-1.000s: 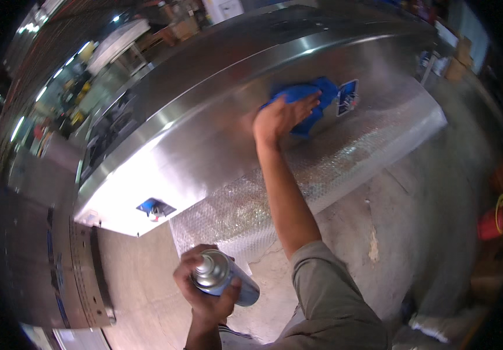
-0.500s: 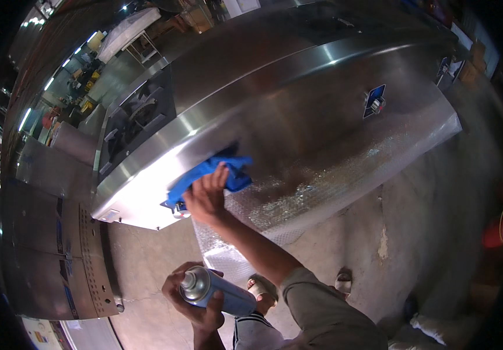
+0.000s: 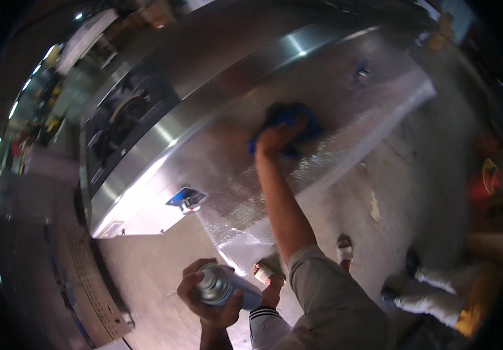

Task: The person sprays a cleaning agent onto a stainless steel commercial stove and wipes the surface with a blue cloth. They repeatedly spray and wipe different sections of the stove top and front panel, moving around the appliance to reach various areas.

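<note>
My right hand (image 3: pixel 279 137) presses a blue cloth (image 3: pixel 307 123) flat against the stainless steel front panel (image 3: pixel 228 137) of a large stove. Motion blurs the fingers and the cloth. Low in the view, my left hand (image 3: pixel 219 300) is wrapped round a blue-grey spray can (image 3: pixel 241 290), tilted with its silver top toward me. Left of the cloth, a control knob on a blue plate (image 3: pixel 187 199) sticks out of the panel. Another knob with a blue plate (image 3: pixel 362 71) sits farther right on the same panel.
Bubble wrap (image 3: pixel 345 154) hangs along the panel's lower edge. A black burner (image 3: pixel 128 111) is set into the stove top. Another steel appliance (image 3: pixel 82 280) stands at left. At lower right are a person's legs (image 3: pixel 432 300), and a red object (image 3: pixel 485 184) lies beyond.
My right hand has swept the blue cloth rightward along the panel, uncovering the left knob. My left hand still grips the can. The view has shifted, and a person's legs now show at lower right.
</note>
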The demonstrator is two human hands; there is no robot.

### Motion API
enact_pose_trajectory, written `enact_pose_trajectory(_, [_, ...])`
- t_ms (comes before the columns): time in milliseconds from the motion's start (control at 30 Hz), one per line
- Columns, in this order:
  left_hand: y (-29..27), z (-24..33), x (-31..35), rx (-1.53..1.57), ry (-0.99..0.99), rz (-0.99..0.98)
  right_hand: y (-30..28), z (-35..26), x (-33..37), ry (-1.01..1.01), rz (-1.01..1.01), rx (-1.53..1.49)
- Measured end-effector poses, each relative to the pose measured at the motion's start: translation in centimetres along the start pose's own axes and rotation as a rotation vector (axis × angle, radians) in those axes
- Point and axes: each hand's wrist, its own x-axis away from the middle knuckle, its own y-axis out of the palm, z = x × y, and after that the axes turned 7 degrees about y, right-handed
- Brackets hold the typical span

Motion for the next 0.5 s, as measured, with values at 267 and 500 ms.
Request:
enact_pose_trajectory(267, [18.7,1.6,-10.8,-0.142,0.361,-0.151,-8.1,-0.7,7.7,0.079,-0.481,0.116])
enact_pose_trajectory(500, [29.2,-0.6,-12.9,-0.352,-0.019,-0.063,-5.6,2.4,-4.0,0.157,-0.273,0.018])
